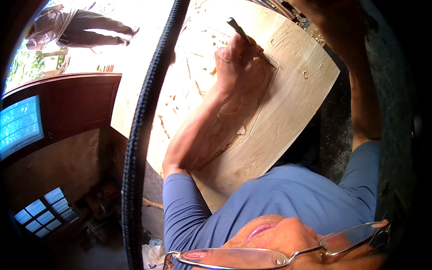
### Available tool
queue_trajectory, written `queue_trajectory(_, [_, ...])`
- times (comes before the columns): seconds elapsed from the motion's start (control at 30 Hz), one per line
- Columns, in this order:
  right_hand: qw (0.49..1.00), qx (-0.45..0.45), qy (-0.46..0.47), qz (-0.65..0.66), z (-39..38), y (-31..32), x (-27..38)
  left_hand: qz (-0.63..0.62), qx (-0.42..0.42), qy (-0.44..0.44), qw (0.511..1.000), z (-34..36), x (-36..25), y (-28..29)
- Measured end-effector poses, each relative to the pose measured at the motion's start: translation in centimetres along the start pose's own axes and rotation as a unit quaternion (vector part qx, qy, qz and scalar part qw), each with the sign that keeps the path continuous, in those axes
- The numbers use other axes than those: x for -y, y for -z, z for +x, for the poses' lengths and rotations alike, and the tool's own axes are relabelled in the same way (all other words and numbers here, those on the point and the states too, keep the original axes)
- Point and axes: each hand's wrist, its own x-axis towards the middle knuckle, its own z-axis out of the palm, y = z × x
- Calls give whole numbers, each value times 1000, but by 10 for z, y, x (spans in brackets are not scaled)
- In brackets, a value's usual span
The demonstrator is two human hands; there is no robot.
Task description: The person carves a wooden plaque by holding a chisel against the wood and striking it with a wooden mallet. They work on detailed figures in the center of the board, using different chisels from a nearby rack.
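Observation:
My left hand (238, 56) is closed round a carving chisel (240, 30). The chisel's dark upper end sticks out above my fist, and its blade points down to the right, at a straight incised line on a pale wooden panel (310, 85). Beneath my left forearm lies a recessed, carved area (245, 101) with wavy relief. My right arm reaches up along the right side, and my right hand (326, 13) is at the top edge near a row of tools (284, 8). Its fingers are in shadow and cut off, so what it holds cannot be made out.
Loose wood chips (241, 130) are scattered on the panel. A black braided cord (150, 103) crosses the view. Left of the panel are a dark red wooden door (81, 101) and a barred window (46, 211). Another person (85, 29) stands far off at upper left.

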Motion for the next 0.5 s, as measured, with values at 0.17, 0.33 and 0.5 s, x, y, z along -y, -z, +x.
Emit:
queue_trajectory(0.17, [983,149,98,-43,-1,2,-10,141,28,-43,989,-2,-16,-3])
queue_trajectory(0.33, [990,108,56,66,8,-2,-13,-59,-20,34,997,1,10,-1])
queue_trajectory(0.5, [981,166,96,14,1,8,-9,81,2,-19,997,-5,-9,-6])
